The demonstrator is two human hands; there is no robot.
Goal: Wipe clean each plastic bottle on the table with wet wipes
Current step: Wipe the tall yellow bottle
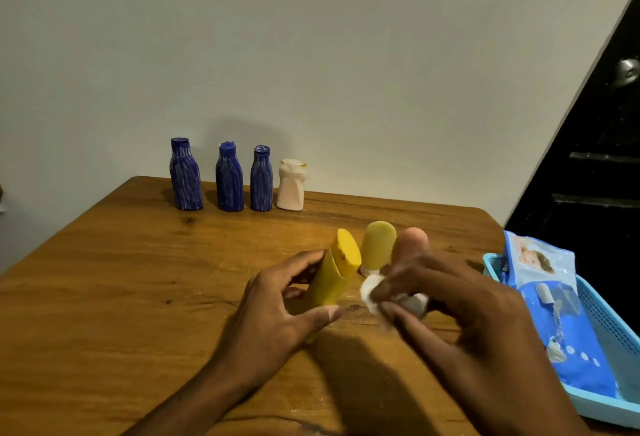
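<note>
The left hand (277,311) grips the yellow bottle (334,274) at the near centre of the table (121,280), thumb on the near side and fingers curled round the far side. The bottle is tilted, its cap pointing up and to the right. The right hand (446,300) pinches a crumpled white wet wipe (372,293) between thumb and fingertips, just to the right of the bottle. Whether the wipe touches the bottle cannot be told.

Risks from this position:
- The bottle is probably light and smooth. A wet surface may let it slip in the left hand's hold.
- A second yellow bottle (377,245) and a pink bottle (410,243) stand upright just beyond the hands. A broad wiping stroke of the right hand is likely to knock either over.
- The wipe is bunched small. It may cover little surface per stroke and leave patches uncleaned.

Surroundings: three blue bottles (228,181) and one white bottle (291,186) stand in a row at the far edge of the table, near the wall and well apart from the hands. At the right edge, a light blue basket (613,328) holds the pack of wet wipes (561,318). The right forearm lies between the person and the basket, so the route to a fresh wipe appears to pass close by the pink bottle.
</note>
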